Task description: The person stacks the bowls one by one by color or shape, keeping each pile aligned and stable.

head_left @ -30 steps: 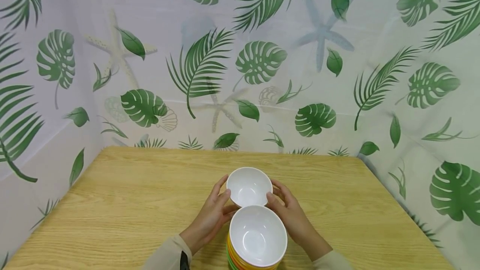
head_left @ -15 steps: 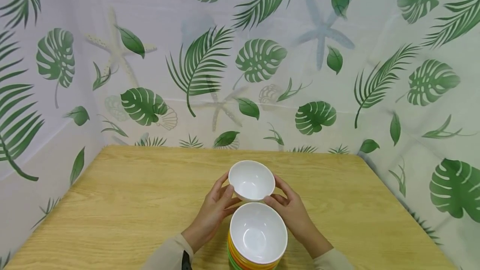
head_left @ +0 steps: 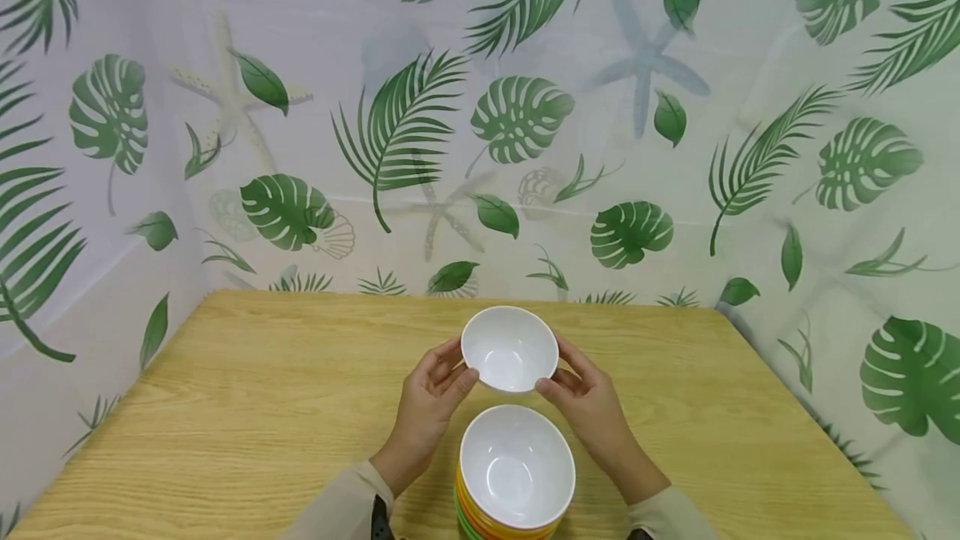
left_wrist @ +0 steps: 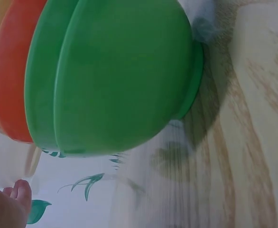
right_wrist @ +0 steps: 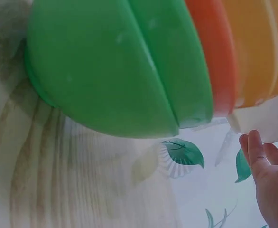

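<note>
Both hands hold a small white bowl above the table, its hollow side up and tilted toward the head camera. The left hand grips its left side, thumb at the near rim and fingers curled around the outside. On the opposite side, the right hand grips it the same way. Just nearer to the person stands a stack of nested bowls, the top one white inside. In the left wrist view, the stack shows green bowls at the bottom, then a red-orange bowl and yellow-orange ones.
A wood-grain table lies under the hands and stack. A white cloth printed with green leaves, starfish and shells hangs along the back and both sides.
Both hands have lifted the small white bowl up and away from the stack, slightly to the right. A gap now shows between it and the stack, which stays in place.
</note>
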Tool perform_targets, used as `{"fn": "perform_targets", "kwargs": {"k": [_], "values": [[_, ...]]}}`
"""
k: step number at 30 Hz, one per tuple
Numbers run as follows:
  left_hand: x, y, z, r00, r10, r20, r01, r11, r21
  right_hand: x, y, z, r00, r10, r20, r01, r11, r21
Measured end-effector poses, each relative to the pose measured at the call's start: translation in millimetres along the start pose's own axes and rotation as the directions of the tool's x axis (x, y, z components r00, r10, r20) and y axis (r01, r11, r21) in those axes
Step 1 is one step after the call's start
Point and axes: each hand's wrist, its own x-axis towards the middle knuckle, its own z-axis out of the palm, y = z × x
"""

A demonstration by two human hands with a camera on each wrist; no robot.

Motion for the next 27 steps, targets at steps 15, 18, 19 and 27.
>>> {"fn": "perform_targets", "kwargs": {"k": [15, 18, 19, 27], "values": [[7.6, 7.5, -1.8, 0.999, -0.007, 0.042, 0.005, 0.998, 0.056, 3.3, -6.6, 2.2, 0.999, -0.044, -0.004, 0.044, 0.997, 0.062], [8.2, 10.5, -1.5, 0.999, 0.003, 0.039, -0.004, 0.999, 0.033, 3.5, -9.5, 2.6, 0.999, -0.040, -0.014, 0.040, 0.998, 0.053], [8.4, 11.6, -1.5, 0.999, 0.006, 0.037, -0.007, 1.000, 0.027, 3.6, -10.7, 2.7, 0.999, -0.042, -0.017, 0.043, 0.998, 0.046], [11.6, 22.0, 0.6, 0.998, 0.048, 0.051, -0.048, 0.999, -0.004, 4.5, -19.8, 0.5, 0.996, -0.083, 0.024, 0.082, 0.995, 0.061]]}}
